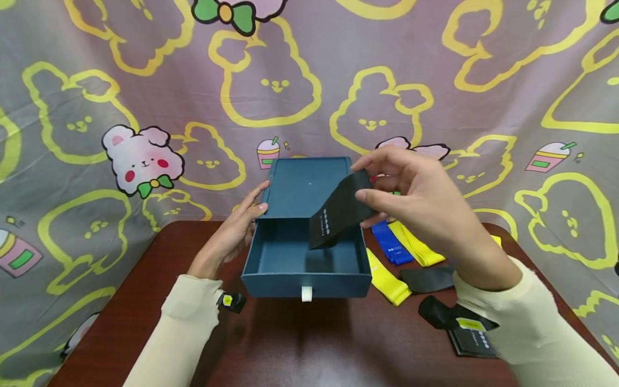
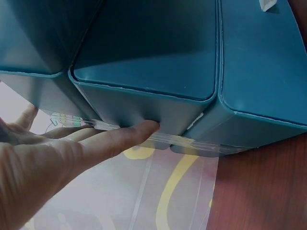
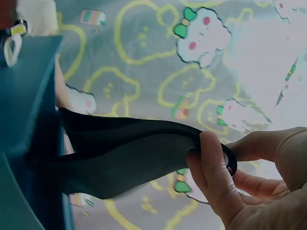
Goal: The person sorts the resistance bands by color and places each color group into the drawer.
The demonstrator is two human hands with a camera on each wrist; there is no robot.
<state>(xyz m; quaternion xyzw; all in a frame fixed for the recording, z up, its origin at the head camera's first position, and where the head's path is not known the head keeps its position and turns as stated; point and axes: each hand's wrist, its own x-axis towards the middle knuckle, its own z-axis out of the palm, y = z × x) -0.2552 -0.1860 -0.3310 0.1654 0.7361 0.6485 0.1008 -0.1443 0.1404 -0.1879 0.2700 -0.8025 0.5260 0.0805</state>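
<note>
A dark blue drawer box [image 1: 309, 185] stands mid-table, its top drawer [image 1: 280, 285] pulled out toward me. My left hand [image 1: 232, 234] rests on the box's left side, thumb at the top edge; the left wrist view shows the fingers [image 2: 139, 133] extended against the stacked blue units. Above the drawer's right part, my right hand [image 1: 411, 199] pinches a folded black resistance band [image 1: 343, 207] with pale dots and lettering. Its lower end hangs over the drawer. The right wrist view shows the band [image 3: 129, 153] looped at the fingertips, its far end dim beside the drawer.
Right of the box lie a blue band [image 1: 391, 244], yellow bands [image 1: 418, 244] and a flat black band [image 1: 425, 278]. Another folded black band [image 1: 474, 344] lies partly under my right forearm. A white pull tab [image 1: 307, 294] sticks out from the drawer front. Patterned cloth [image 1: 275, 86] hangs behind.
</note>
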